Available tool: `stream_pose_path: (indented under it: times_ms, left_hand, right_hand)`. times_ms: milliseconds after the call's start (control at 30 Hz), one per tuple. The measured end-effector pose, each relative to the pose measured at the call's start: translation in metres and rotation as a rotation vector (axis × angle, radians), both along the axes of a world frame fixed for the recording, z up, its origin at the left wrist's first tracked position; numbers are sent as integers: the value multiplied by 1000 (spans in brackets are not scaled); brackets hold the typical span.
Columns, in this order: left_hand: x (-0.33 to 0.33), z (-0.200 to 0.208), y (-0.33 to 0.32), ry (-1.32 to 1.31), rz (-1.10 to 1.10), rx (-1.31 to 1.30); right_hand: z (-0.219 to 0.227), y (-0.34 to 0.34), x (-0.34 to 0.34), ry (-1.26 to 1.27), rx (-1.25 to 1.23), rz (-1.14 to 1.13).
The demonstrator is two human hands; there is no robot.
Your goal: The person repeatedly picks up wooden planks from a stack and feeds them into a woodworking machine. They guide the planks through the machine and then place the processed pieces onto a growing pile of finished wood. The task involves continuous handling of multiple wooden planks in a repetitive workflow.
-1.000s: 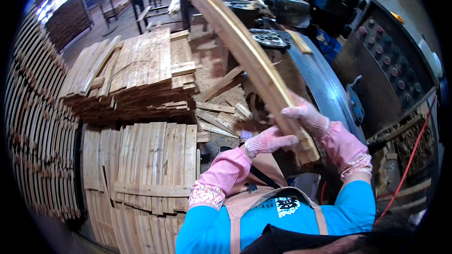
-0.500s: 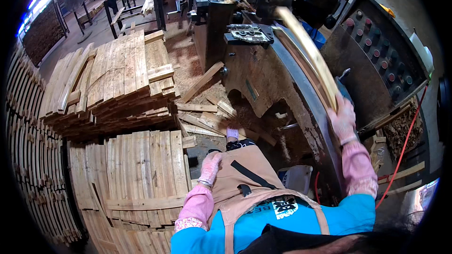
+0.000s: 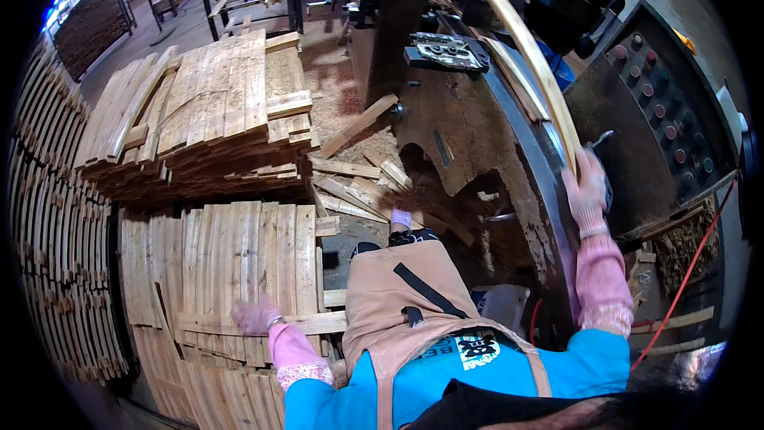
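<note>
I see R hand [image 3: 586,183] clamped on long smooth plank [image 3: 540,68] nr R edge of metal bed [image 3: 532,134]; L hand [image 3: 255,317] blurred over knotty slats [image 3: 245,255], can't tell grip.

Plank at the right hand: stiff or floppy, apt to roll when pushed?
Probably stiff: the plank looks like solid wood, though lens bending could mask slight flex. Unlikely to roll, since its sides look flat. Might swing sideways if pushed off-line, being long and narrow with only the right hand at its near end.
</note>
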State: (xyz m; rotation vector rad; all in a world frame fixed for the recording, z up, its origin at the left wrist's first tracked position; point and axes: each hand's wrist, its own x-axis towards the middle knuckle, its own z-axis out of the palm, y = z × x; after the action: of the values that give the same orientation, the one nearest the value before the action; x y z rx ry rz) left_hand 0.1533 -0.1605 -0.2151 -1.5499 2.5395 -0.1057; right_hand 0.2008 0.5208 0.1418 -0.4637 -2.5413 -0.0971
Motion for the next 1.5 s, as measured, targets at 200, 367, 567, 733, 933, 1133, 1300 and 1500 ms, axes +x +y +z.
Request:
stream_pose_path:
  times_ms: [200, 367, 567, 733, 933, 1133, 1300, 1500]
  left_hand:
    - [17, -15, -32, 122, 359, 116]
    - [7, -26, -37, 202, 372, 149]
    - [15, -31, -57, 285, 430, 239]
    - [54, -57, -89, 708, 553, 412]
    - [-39, 64, -19, 1185, 135, 653]
    - [-151, 188, 87, 1765, -246, 1178]
    - [-194, 282, 242, 1968, -387, 1540]
    - [-181, 306, 355, 1357, -1094, 2098]
  right_hand:
    - [-9, -34, 161, -181, 31, -157]
    - [-14, -27, 147, -151, 70, -149]
    - [-11, -8, 33, -247, 110, -164]
    - [-12, 0, 26, -337, 110, -126]
    - [-30, 50, -138, -254, 258, -42]
    - [-30, 19, -220, -201, -148, 203]
    - [-15, -191, -129, -692, -1092, 843]
    - [32, -151, -31, -224, -1174, 513]
